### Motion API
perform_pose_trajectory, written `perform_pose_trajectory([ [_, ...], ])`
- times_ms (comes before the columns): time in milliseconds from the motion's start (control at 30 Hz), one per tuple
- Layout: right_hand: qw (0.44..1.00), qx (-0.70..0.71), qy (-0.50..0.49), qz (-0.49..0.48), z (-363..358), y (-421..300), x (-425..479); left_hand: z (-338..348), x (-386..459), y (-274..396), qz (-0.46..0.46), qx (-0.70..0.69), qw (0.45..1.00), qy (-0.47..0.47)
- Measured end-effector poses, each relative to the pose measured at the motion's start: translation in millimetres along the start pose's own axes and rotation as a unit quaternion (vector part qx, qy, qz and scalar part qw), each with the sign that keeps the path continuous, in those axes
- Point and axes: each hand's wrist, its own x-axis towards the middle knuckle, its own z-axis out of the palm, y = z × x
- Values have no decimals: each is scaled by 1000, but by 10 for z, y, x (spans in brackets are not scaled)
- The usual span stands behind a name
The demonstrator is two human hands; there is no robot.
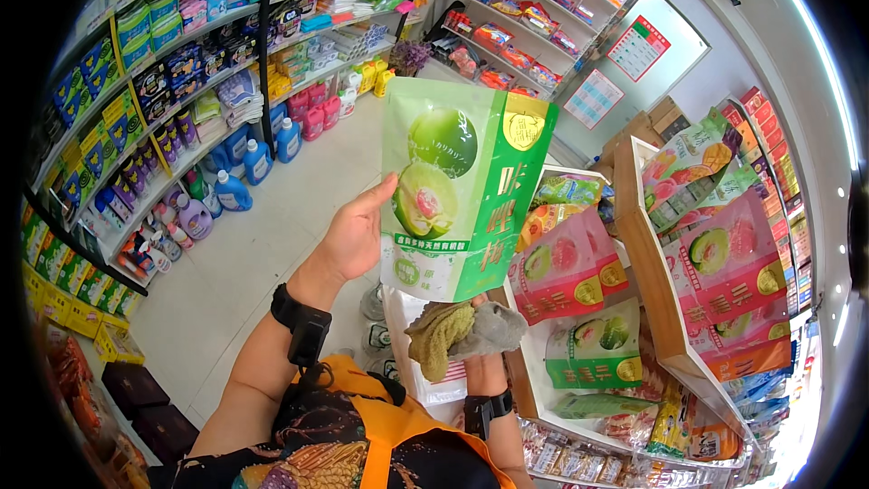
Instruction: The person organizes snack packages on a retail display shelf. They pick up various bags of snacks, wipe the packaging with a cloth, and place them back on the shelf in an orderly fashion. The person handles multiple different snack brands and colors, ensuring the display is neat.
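My left hand (360, 227) grips the left edge of an upright green snack pouch (468, 197), with the thumb on its front. Green plums are pictured on the pouch, and it bears writing. Below it, my right hand (480, 299) is shut on an olive and grey cloth (465, 333), which covers most of the hand. Its fingertips reach the pouch's lower edge; whether they also grip it I cannot tell. To the right, a similar green pouch (594, 346) and a pink pouch (567, 268) stand in a wood-edged display bin (536, 380).
Close on the right is the raised wooden edge (652, 285) of another bin, holding more pink pouches (730, 258). Shelves of household goods (197, 47) curve along the left. Blue detergent bottles (258, 161) stand by the tiled floor (237, 272). Glass jars (377, 338) sit near my waist.
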Motion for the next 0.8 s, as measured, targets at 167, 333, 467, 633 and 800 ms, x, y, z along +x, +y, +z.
perform_pose_trajectory([
  [167, 1000, -4, -1, -2, -6, 4, -12, 74, -34, 23, -6, -12, 1000, 8],
  [333, 1000, -6, -7, -3, 17, -5, 2, 28, -33, 19, -1, 0, 1000, 6],
  [467, 1000, -13, -11, -6, 25, -10, 11, 6, -20, 1, 1, -2, 1000, 13],
  [633, 1000, -20, -10, -6, 28, -6, 25, 34, -32, 10, 1, 3, 1000, 12],
  [800, 1000, -26, -5, -10, 34, -28, 20, 81, -38, 24, -13, -23, 1000, -3],
])
